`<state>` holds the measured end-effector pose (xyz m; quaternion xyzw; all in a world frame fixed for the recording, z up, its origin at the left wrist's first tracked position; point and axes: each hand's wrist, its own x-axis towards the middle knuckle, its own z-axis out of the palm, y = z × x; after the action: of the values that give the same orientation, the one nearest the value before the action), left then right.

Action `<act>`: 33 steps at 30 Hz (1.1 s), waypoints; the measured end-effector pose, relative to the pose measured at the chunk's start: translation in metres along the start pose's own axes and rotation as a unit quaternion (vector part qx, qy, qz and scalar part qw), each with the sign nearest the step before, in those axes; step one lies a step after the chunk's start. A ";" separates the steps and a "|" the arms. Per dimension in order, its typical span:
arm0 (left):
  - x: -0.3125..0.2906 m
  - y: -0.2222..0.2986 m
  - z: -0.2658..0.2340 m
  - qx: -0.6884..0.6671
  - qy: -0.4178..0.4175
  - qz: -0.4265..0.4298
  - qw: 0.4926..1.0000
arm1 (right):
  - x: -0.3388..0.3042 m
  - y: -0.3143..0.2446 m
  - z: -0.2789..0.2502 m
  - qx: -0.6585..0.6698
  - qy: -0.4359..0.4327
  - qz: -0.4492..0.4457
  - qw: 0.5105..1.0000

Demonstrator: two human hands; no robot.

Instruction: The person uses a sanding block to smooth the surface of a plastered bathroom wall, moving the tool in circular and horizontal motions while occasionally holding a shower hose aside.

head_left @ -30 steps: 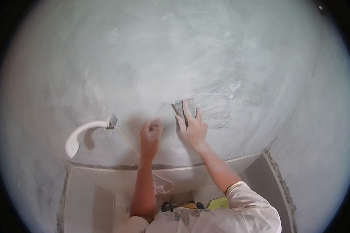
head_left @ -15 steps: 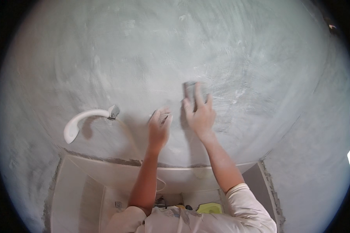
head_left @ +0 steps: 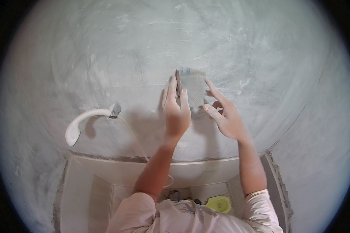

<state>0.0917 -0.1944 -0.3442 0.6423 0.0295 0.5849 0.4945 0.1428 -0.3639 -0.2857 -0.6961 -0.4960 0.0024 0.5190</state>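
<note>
A grey, dusty sheet of sandpaper [head_left: 193, 90], with small blue marks at its top edge, is held up in front of the plastered wall. My left hand [head_left: 177, 114] is closed on its left side, fingers along the edge and thumb over the lower front. At the opposite side is my right hand [head_left: 228, 118], its index finger and thumb spread apart close to the sheet's right edge. Its other fingers are partly curled, and I cannot tell whether the fingertips touch the sheet. White dust coats the fingers of both hands.
A white hand shower [head_left: 83, 118] hangs on a wall bracket [head_left: 115, 110] to the left, its pale hose [head_left: 134, 136] running down behind my left arm. The grey wall [head_left: 144, 50] meets a pale lower section at a rough ledge [head_left: 198, 165]. A yellow-green basin-like object [head_left: 218, 204] sits below.
My right hand has come off the wall and moved right, apart from the sandpaper. My left hand has risen and moved right, and now grips the sheet.
</note>
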 end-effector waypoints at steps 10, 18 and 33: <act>0.136 0.005 -0.015 0.427 0.201 0.340 0.814 | 0.100 -0.031 -0.060 -0.381 0.137 -0.257 0.877; 0.136 0.013 -0.027 0.437 0.075 0.364 0.819 | 0.182 -0.062 -0.048 -0.426 0.205 -0.362 0.804; 0.163 0.029 -0.028 0.398 -0.089 0.509 0.758 | 0.194 -0.022 -0.027 -0.407 0.328 -0.367 0.770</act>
<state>0.1057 -0.0923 -0.2124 0.7510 -0.1156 0.6259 -0.1756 0.2405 -0.2493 -0.1584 -0.5661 -0.4679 -0.6186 0.2791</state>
